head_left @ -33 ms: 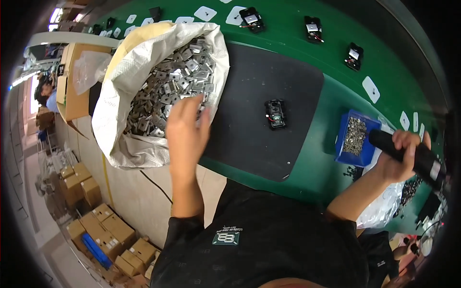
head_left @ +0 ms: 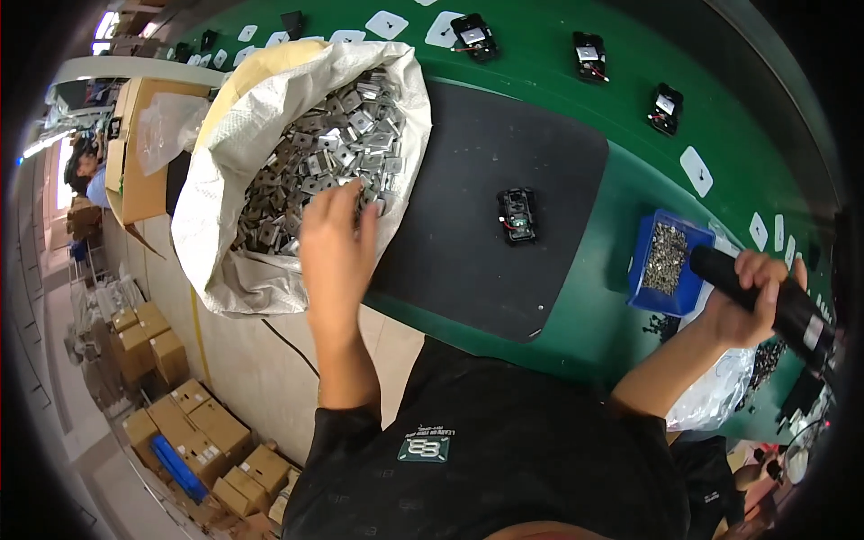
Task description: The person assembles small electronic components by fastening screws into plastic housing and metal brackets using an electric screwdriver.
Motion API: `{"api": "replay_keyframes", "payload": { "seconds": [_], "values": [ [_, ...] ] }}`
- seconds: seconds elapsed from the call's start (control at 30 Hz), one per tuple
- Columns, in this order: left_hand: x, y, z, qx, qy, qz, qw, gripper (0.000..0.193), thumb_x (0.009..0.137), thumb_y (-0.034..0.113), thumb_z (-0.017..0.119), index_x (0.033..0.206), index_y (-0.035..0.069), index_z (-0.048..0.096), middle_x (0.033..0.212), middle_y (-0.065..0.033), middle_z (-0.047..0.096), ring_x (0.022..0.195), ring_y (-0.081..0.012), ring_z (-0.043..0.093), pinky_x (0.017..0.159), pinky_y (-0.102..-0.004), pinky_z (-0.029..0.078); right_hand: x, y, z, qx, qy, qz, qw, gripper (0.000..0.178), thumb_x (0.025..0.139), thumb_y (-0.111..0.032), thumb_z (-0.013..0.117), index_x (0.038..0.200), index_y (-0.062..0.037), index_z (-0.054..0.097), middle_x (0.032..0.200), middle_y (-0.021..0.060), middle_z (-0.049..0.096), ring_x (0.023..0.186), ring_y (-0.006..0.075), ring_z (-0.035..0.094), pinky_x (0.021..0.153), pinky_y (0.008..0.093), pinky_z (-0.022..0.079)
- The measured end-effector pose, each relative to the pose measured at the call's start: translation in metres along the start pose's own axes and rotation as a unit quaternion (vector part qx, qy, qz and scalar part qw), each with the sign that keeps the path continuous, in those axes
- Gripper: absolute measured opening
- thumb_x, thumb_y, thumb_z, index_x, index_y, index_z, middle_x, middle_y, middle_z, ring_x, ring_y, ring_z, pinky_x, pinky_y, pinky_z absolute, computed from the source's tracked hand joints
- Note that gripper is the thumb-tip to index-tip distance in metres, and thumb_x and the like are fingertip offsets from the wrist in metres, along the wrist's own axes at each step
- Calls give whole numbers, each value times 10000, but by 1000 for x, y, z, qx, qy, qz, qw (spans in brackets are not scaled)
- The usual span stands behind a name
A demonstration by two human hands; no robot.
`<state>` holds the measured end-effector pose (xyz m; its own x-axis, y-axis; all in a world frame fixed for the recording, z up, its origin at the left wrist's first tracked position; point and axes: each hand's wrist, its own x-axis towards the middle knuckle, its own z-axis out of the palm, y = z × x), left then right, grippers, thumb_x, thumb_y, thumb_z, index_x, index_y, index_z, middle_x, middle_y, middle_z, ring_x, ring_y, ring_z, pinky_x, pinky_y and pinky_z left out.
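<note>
Nearest us, the right hand [head_left: 754, 292] is gripping a black cylindrical tool [head_left: 715, 268], its fingers curling around the barrel. The tool is slanting, one end appearing over the right edge of the blue bin [head_left: 691, 290]; its other end is fading into the dark picture rim. The left hand [head_left: 337, 238] is hovering at the open mouth of the white sack [head_left: 202, 243]; thumb and forefinger are standing apart. We are unable to tell whether the fingertips are touching the silver metal pieces [head_left: 319, 144] behind them.

On the black mat [head_left: 459, 270], we are finding a small black module [head_left: 517, 216] lying nearer the right edge, its long axis running roughly from far edge to near edge. The sack is hiding the mat's left edge.

Farthest off, three black units [head_left: 590, 56] are lying beyond the mat's far edge; small objects at far left are appearing indistinct.
</note>
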<state>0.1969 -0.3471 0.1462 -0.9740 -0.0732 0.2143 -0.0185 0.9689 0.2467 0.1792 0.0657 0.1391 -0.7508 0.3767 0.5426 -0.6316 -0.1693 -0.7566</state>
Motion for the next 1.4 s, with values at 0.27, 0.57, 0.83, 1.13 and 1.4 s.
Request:
{"api": "replay_keyframes", "payload": {
  "seconds": [0.27, 0.57, 0.83, 1.13, 1.4],
  "values": [
    [7, -15, 5, 61, -15, -68, 996, 174, 789, 111, 716, 941, 32, 690, 1003, -139, 631, 908, -339, 607, 796, -417, 489, -5, 0, -3, 15, 24, -1, 1000, 502, 837, -116, 556, 1315, -8, 450, 753, 51, 472, 621, 147, 432, 607, 318, 367],
    [12, -2, 2, -67, -71, -152, 984, 158, 811, -4, 716, 936, -15, 621, 775, -42, 612, 667, -79, 569, 636, -223, 466, -23, -17, -14, 49, 17, 21, 998, 503, 828, -152, 592, 1307, -42, 481, 775, 27, 461, 645, 131, 423, 624, 312, 340],
    [5, 65, 31, -417, -79, -93, 901, 207, 768, -51, 750, 947, -24, 650, 855, -62, 684, 760, -93, 654, 703, -217, 522, -31, -12, -11, 15, -54, -31, 998, 566, 868, -175, 621, 1371, -70, 384, 794, 43, 483, 615, 145, 469, 603, 317, 389],
    [-3, 88, 71, -327, -37, 32, 944, 169, 688, -2, 778, 825, 61, 701, 1014, -73, 650, 922, -207, 627, 748, -296, 488, -36, -12, -11, 31, -31, -1, 999, 588, 858, -190, 644, 1364, -64, 373, 793, 31, 485, 611, 139, 472, 601, 309, 391],
    [-3, 82, 87, -261, -55, 21, 964, 151, 686, 66, 793, 807, 93, 707, 1109, -63, 656, 1041, -215, 598, 886, -348, 429, -35, -11, -11, 27, -39, 6, 999, 593, 858, -188, 641, 1373, -63, 375, 796, 32, 492, 615, 137, 475, 598, 305, 388]
  ]
}}
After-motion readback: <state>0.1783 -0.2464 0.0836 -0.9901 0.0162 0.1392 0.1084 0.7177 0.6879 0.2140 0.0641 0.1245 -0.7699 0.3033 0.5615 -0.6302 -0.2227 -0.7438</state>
